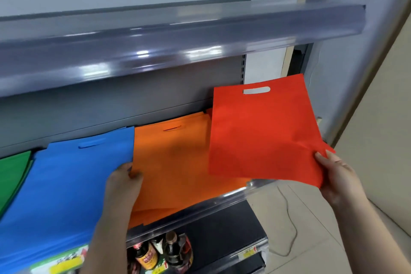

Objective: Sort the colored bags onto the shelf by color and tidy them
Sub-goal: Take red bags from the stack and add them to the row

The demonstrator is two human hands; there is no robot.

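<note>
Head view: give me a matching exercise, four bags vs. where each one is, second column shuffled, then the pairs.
Column 1:
1. red bag
2. orange bag
3. blue bag
4. green bag

Column 2:
A. on the shelf, cut off by the frame's left edge
B. held in the air by the right hand
C. on the shelf, between blue and red, left hand at its left edge
D. on the shelf, between green and orange

Pairs: 1-B, 2-C, 3-D, 4-A
</note>
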